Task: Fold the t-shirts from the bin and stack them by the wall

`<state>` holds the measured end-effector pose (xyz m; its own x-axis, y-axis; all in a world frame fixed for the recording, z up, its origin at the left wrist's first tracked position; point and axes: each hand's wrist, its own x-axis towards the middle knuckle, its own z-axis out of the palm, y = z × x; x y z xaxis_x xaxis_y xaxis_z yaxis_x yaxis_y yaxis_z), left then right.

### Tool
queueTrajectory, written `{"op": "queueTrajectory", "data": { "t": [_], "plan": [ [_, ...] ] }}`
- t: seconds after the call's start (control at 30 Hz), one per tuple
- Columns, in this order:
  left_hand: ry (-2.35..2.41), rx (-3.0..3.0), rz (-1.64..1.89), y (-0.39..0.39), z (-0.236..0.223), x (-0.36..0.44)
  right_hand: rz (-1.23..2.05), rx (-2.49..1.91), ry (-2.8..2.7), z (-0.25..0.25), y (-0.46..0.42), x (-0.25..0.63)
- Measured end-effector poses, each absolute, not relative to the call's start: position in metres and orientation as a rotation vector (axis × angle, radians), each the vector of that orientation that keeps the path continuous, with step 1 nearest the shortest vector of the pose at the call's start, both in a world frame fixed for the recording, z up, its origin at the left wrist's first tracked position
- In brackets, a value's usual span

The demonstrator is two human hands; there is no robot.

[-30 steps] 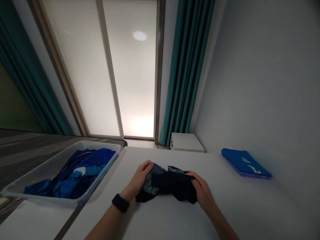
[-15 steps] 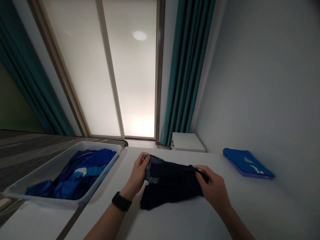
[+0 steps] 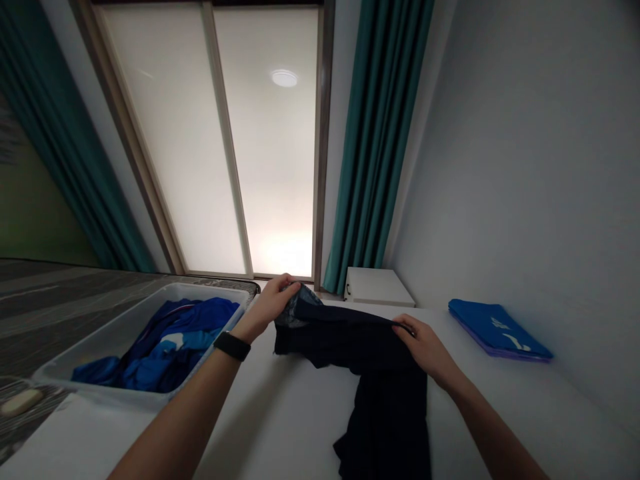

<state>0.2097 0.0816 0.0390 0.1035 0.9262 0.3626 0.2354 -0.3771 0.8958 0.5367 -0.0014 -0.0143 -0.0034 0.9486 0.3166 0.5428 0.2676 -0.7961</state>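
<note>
A dark navy garment (image 3: 370,373) hangs stretched between both hands above the white table (image 3: 300,427), with its lower part trailing down onto the table toward me. My left hand (image 3: 273,303), with a black watch on the wrist, pinches the garment's left end, where a patterned grey lining shows. My right hand (image 3: 423,347) grips the top edge further right, fingers closed on the cloth.
A grey plastic bin (image 3: 125,333) with several blue clothes stands at the left. A folded blue garment on a purple one (image 3: 497,328) lies at the right by the wall. A small white cabinet (image 3: 377,287) and teal curtains (image 3: 375,147) stand behind.
Both hands have risen and spread apart, lifting the bunched dark garment off the table. It has unfolded, and one long part now hangs down toward me.
</note>
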Motion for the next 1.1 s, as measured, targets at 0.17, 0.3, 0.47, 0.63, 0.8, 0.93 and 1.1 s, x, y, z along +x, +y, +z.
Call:
{"op": "queueTrajectory", "data": {
  "t": [0.17, 0.3, 0.47, 0.63, 0.8, 0.93, 1.1],
  "plan": [
    [1.124, 1.569, 1.099, 0.073, 0.015, 0.218, 0.265, -1.606, -1.853, -0.041, 0.018, 0.548],
    [1.075, 1.532, 1.018, 0.065, 0.008, 0.237, 0.153, -1.501, -2.017, -0.038, 0.008, 0.506],
    [0.929, 1.652, 1.047, 0.056, 0.005, 0.261, 0.194, -1.333, -2.093, -0.028, 0.002, 0.440],
    [0.965, 1.886, 0.988, 0.048, -0.010, 0.254, 0.300, -1.324, -1.886, -0.024, 0.018, 0.433],
    [0.916, 2.028, 0.766, 0.039, -0.035, 0.231, 0.688, -1.206, -1.395, -0.013, 0.021, 0.458],
    [1.018, 2.046, 0.803, 0.039, -0.040, 0.226, 0.791, -1.225, -1.232, -0.009, 0.019, 0.479],
    [1.052, 2.020, 0.938, 0.035, -0.020, 0.238, 0.760, -1.307, -1.478, 0.001, 0.010, 0.492]
  ]
}}
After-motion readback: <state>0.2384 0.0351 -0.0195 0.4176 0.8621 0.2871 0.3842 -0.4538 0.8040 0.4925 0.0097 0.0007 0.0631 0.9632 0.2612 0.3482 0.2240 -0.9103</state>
